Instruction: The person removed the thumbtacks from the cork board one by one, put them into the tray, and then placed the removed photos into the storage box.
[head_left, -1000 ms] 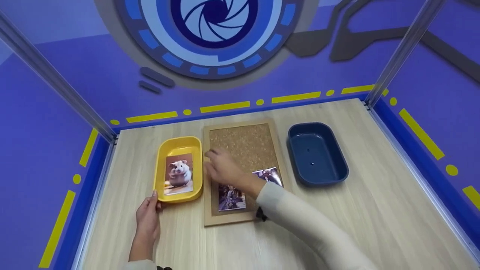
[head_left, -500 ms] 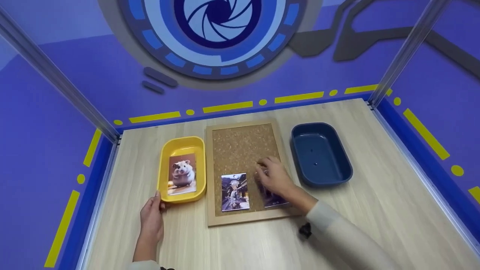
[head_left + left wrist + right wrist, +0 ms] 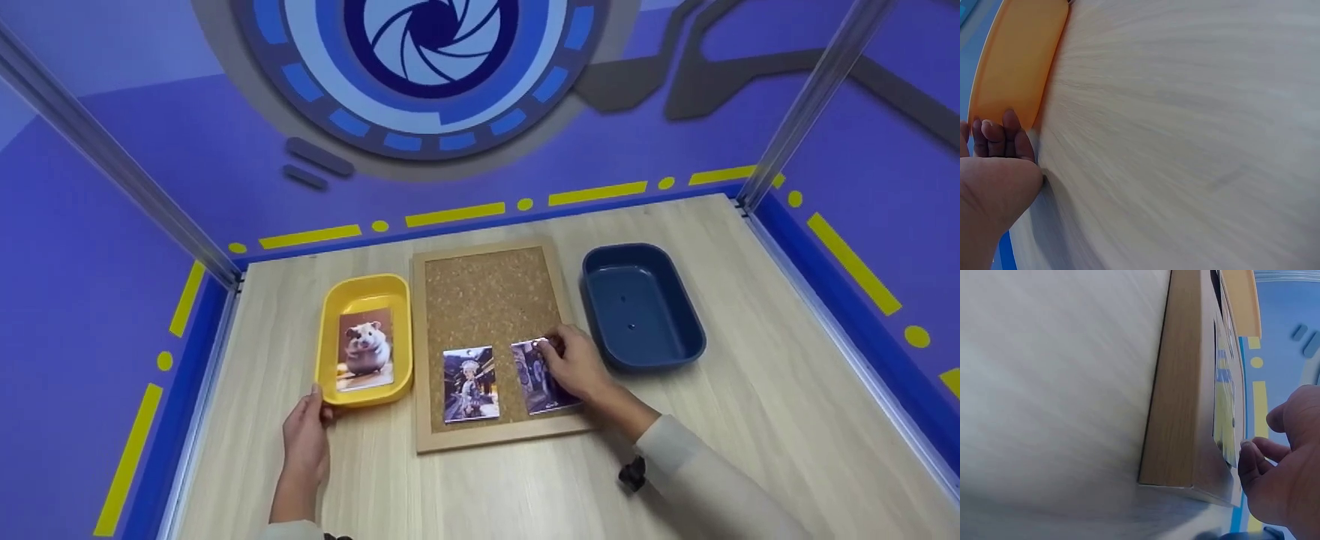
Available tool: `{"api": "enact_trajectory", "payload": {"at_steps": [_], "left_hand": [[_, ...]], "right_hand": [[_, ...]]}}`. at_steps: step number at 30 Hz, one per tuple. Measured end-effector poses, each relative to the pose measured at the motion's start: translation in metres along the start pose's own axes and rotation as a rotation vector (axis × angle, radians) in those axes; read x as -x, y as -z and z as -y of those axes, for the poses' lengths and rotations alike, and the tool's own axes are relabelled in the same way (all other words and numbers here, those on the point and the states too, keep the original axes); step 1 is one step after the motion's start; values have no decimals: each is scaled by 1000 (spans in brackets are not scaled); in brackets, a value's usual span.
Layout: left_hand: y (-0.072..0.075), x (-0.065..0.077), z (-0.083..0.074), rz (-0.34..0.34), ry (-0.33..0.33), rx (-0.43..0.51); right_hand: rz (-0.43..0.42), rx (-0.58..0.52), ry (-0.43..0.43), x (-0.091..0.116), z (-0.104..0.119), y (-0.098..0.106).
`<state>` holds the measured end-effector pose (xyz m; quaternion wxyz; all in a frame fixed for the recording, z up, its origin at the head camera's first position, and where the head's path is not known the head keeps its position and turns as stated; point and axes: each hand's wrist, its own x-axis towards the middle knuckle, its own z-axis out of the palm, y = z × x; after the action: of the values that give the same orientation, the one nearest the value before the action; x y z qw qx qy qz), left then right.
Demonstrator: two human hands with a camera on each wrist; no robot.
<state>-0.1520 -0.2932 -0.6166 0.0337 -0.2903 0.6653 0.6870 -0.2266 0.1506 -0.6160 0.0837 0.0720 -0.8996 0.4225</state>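
On a pale surface [image 3: 375, 487], a corkboard [image 3: 484, 296] is flanked by a navy tray [image 3: 641, 304], right, and a yellow tray [image 3: 365, 398], left, its near-left corner gripped by the fingers of the left hand [image 3: 304, 431]. The right hand [image 3: 581, 367], fingers bent, is held at the far edge of the right photo card [image 3: 538, 388]; whether anything is pinched cannot be told. A left photo card [image 3: 471, 385] is set beside it.

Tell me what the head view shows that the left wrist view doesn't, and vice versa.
Head view only: the blue tray, the corkboard, the hamster photo, two other photos and the right hand.

Left wrist view only: a row of fingers on the left hand, mostly hidden from the head camera.

Both: the left hand, the yellow tray and the tabletop.
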Motion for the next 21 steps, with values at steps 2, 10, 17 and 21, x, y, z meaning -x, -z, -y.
{"api": "enact_trajectory", "payload": {"at_steps": [2,10,17,21], "left_hand": [[-2,1,1,-7,-8,-18],[-5,8,-1,-30,-23,-38],[-18,22,-6,-125,-21,-140],[-39,43,-3,-183,-29,-235]], "right_hand": [[10,3,-7,0,1,0],[84,10,-32,0,4,-6],[84,-5,-41,-3,3,-5],[84,6,-65,-1,1,-4]]}}
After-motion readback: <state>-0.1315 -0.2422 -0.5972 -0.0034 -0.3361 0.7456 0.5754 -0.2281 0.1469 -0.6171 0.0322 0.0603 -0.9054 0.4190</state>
